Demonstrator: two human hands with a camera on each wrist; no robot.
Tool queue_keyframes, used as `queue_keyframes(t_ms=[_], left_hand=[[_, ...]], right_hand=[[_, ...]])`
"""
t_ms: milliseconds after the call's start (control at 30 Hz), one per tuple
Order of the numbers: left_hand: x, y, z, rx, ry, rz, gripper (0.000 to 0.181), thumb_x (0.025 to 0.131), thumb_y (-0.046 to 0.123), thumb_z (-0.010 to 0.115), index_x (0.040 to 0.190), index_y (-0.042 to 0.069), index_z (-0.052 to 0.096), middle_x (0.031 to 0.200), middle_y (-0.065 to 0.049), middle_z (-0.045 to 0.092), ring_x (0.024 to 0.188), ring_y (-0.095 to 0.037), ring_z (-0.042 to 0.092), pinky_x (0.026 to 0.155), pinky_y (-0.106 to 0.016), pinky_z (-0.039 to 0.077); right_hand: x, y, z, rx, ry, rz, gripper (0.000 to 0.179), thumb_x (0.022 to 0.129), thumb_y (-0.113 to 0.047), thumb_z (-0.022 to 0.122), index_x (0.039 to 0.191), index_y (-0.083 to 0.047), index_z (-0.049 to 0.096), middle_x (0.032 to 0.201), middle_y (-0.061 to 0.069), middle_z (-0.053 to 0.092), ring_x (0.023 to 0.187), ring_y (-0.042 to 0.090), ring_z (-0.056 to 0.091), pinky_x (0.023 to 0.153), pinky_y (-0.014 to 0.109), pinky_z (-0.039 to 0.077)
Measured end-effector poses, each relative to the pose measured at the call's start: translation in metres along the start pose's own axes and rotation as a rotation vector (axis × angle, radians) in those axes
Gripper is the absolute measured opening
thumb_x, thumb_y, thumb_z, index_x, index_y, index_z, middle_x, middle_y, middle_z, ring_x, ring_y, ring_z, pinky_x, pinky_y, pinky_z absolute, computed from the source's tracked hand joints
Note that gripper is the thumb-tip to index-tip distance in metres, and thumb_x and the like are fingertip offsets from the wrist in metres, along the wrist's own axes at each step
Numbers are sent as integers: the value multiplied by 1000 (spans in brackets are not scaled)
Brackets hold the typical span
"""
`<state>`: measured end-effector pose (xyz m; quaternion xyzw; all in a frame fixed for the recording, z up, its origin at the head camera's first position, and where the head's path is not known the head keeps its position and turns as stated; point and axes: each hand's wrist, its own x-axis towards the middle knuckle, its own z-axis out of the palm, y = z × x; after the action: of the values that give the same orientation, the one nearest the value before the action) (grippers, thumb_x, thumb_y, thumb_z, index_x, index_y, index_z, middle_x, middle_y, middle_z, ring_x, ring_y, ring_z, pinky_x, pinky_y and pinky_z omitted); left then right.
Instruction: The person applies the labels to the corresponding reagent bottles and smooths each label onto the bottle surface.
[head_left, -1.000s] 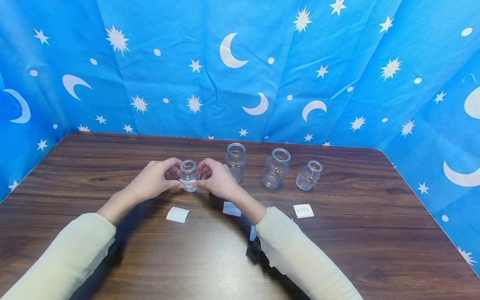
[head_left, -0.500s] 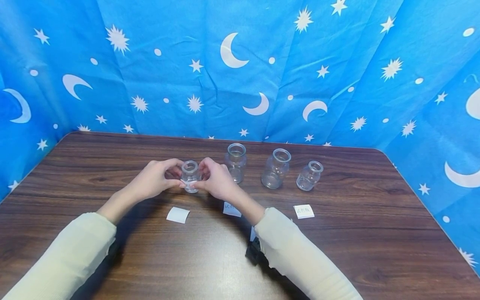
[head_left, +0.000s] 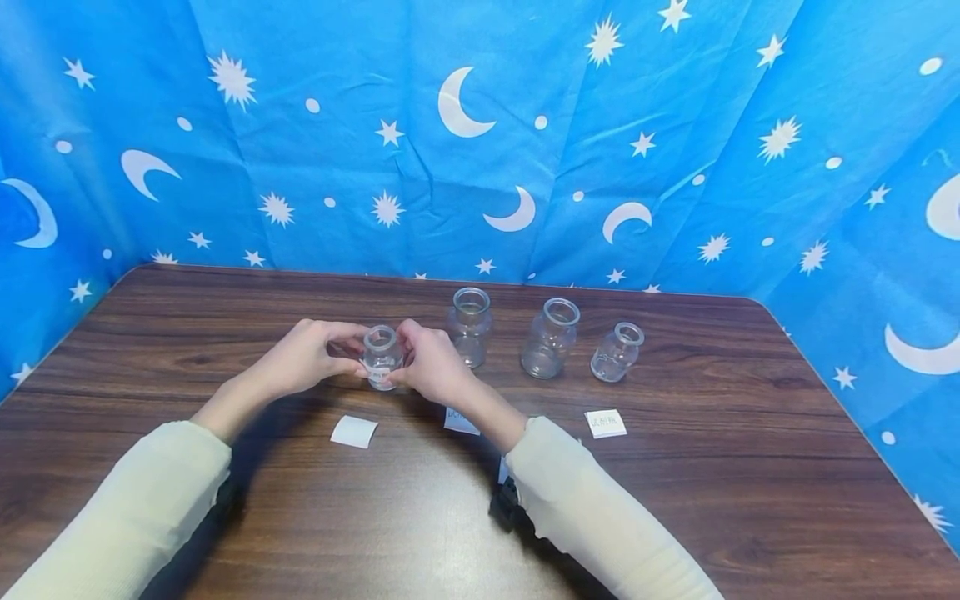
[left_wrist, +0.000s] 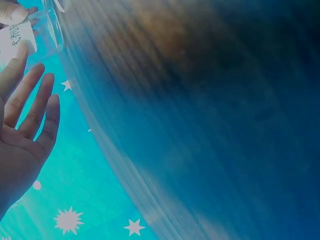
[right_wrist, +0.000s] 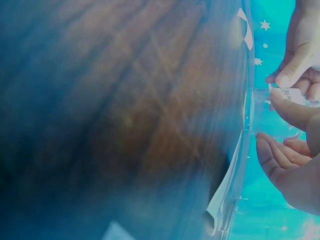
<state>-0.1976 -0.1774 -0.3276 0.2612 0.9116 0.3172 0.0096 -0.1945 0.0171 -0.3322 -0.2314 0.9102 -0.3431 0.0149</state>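
A small clear glass jar (head_left: 381, 350) stands upright between the two hands in the head view, with a white label (left_wrist: 15, 39) bearing dark handwriting across its front. My left hand (head_left: 307, 360) grips the jar's left side, its thumb at the label's edge and fingers reaching behind the glass. From the other side my right hand (head_left: 437, 362) holds it too, thumb pressing the label's right end. In the right wrist view both thumbs meet the label (right_wrist: 291, 95), and the jar's mouth faces the tabletop side of the picture.
Farther right stand two larger glass jars (head_left: 470, 329) and a small jar (head_left: 615, 354). Paper labels lie in front: a blank-looking one (head_left: 354, 432), a written one (head_left: 606, 423), and others partly hidden by the right arm. A blue star-patterned cloth (head_left: 480, 167) hangs behind the table (head_left: 420, 533).
The jar has come slightly nearer the person and to the right between the hands. My right thumb has moved a little lower across the label; the other jars and labels stay put.
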Motion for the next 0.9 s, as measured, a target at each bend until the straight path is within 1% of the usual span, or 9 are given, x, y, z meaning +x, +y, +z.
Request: queue_keyframes(t_ms=[167,333,433,600,767,900], left_hand=[[0,-1,1,-12,3,-1,42,75,15,74,114,5,62,92,-4,68,88,-22,62,78,-42,47],[1,0,2,-12,21,-4,39,73,14,75,110,3,64,90,-5,69,86,-22,63,78,-42,47],[1,1,3,-11,27,-10,39,73,13,75,108,2,65,90,-6,69,85,-22,64,78,-42,48],[1,3,3,-10,33,-16,37,73,12,75,106,0,66,88,-7,69,83,-21,64,76,-41,49],[1,4,4,-10,41,-14,36,73,12,76,105,1,66,87,-6,69,82,-21,64,76,-41,49],[0,4,5,23,58,6,33,72,12,77,101,1,67,85,-5,69,80,-19,65,73,-39,49]], right_hand=[[-1,-1,0,-34,-2,-26,38,70,-10,79,101,-4,57,83,5,62,72,13,57,62,21,45],[-1,-1,-1,-22,-8,-26,32,72,-7,77,98,-4,58,80,4,62,71,13,57,60,20,45],[-2,0,-2,-15,-6,-31,30,72,-8,77,96,-4,59,81,5,62,73,13,59,61,19,45],[-2,2,-5,5,-15,-38,27,73,-15,76,94,-4,63,81,4,64,72,12,60,61,19,45],[-1,5,-9,33,-57,-41,26,78,-20,72,100,-7,67,80,1,66,69,8,58,59,19,44],[-1,6,-11,23,-82,-46,31,80,-22,70,108,-9,66,84,0,67,71,8,57,61,19,43]])
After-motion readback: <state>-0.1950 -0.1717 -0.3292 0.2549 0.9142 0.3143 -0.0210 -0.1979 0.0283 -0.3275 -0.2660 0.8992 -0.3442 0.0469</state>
